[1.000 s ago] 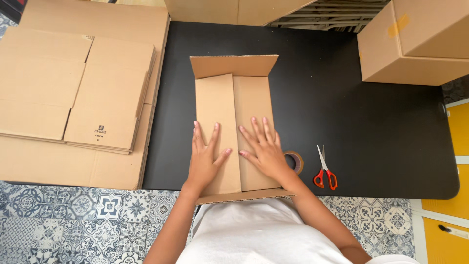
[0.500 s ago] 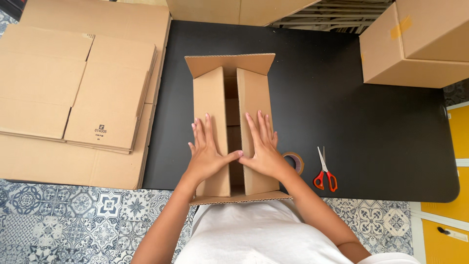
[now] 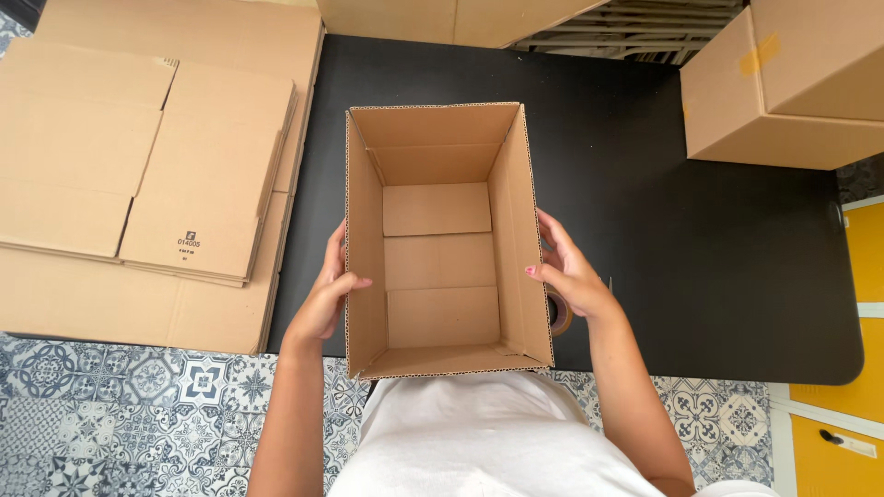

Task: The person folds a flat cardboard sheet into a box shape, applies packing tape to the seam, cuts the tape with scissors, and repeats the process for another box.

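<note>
Head view: cardboard box [image 3: 442, 244] is seen open-topped at the near edge of the black worktop [image 3: 700, 248], overhanging that edge toward the person's body, with its long axis running from the near edge toward the far edge. The box is clasped between both hands from opposite sides. The left hand [image 3: 327, 299] is laid flat against the outside of the left wall, its thumb hooked over the rim; the right hand [image 3: 566, 271] is pressed against the outside of the right wall, its fingers spread along the cardboard and its thumb likewise at the rim. Neither grip is closed into a fist: each is open and pressed to the wall, so the box is held by squeeze rather than by pinch. Both hands sit at the nearer half of the box, roughly level with each other, so neither is clearly closer to it. The folded bottom flaps are shown inside. A roll of tape [image 3: 559, 313] is partly hidden just beside the right wrist. Flattened cartons [image 3: 147, 175] are stacked off the left edge, and an assembled carton [image 3: 783, 87] stands at the far right corner.
</note>
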